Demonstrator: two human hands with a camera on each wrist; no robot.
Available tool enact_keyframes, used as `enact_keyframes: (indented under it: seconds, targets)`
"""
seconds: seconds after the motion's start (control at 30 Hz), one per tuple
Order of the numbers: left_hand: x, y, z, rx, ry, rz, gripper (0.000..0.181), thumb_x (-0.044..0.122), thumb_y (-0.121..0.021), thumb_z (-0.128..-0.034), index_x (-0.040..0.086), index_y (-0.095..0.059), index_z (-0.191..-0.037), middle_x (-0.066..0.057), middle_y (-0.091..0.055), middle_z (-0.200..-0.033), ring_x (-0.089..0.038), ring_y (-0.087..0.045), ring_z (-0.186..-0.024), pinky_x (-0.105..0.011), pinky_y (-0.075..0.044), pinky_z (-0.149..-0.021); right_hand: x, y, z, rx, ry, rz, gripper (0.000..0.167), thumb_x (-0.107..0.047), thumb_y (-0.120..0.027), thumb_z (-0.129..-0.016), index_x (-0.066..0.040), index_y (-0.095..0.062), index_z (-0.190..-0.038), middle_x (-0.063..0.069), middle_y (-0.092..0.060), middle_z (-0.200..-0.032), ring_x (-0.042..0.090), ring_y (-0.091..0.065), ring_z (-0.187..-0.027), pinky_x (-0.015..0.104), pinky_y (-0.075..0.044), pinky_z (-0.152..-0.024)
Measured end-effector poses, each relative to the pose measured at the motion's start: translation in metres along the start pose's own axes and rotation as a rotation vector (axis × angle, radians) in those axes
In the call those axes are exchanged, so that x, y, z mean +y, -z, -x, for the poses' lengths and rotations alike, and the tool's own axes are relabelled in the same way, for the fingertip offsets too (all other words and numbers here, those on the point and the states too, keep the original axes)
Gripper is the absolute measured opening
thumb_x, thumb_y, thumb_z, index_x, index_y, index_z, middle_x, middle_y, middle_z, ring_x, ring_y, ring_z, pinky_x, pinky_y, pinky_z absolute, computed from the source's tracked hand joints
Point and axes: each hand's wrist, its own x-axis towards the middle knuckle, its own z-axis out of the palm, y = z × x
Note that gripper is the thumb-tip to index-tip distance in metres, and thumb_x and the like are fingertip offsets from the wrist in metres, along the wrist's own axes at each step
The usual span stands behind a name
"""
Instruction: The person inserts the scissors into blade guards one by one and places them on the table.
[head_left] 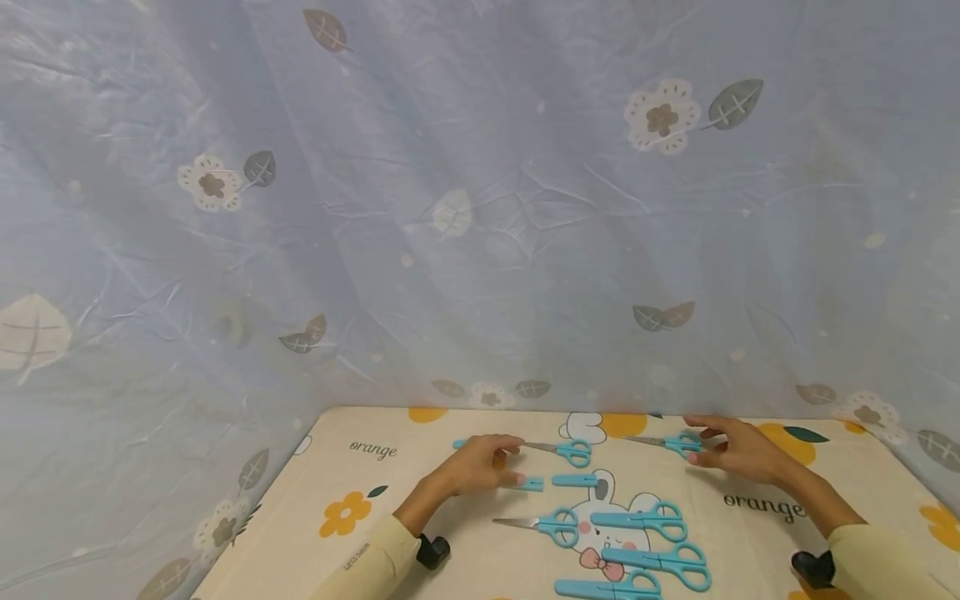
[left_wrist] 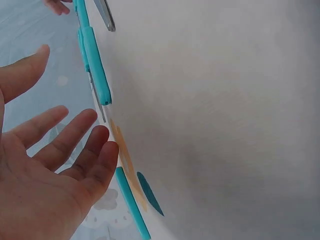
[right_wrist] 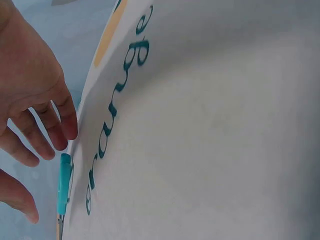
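"Take me across the tabletop (head_left: 296, 492), starting at its left edge."

"First I get a printed flower (head_left: 345, 514), then the left hand (head_left: 476, 468). Its fingers are loose, thumb well apart, gripping nothing. A blue cap (head_left: 458, 444) pokes out behind it, toward the far edge, and a second cap (head_left: 534, 484) shows by the thumb. Whether the hand touches either, I can't tell."

"And the scissors?"

"I count six pairs. One bare pair (head_left: 556, 527) lies toward the near edge, blades pointing left. Another uncovered pair (head_left: 562, 450) is near the far edge, just right of the left fingers, with a third cap (head_left: 574, 480) closer to me. Next come three sheathed pairs (head_left: 637, 559), one below another toward the near edge."

"Right side?"

"The last unsheathed pair (head_left: 672, 442) lies near the far edge, its handle at the fingertips of the right hand (head_left: 742, 450). My wrist feed shows those fingers straight and the thumb apart, nothing clasped; contact with the handle I can't confirm. Behind everything hangs a patterned curtain (head_left: 525, 292)."
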Motion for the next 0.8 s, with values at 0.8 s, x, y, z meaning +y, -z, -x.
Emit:
enact_keyframes:
  seconds: [0.8]
  targets:
    - [0.002,-0.010,-0.013,-0.061,-0.037,-0.121,0.041,0.007,-0.089,-0.0867,0.008,-0.079,-0.127,-0.005,-0.077,-0.120,-0.015,-0.068,-0.106,-0.025,-0.055,-0.092,-0.007,-0.011,-0.017,-0.036,0.001,0.212,0.056,-0.025,-0.089,-0.088,0.006,-0.071,-0.131,0.023,-0.070,-0.123,0.035,-0.067,-0.106,0.056,-0.058,-0.093]
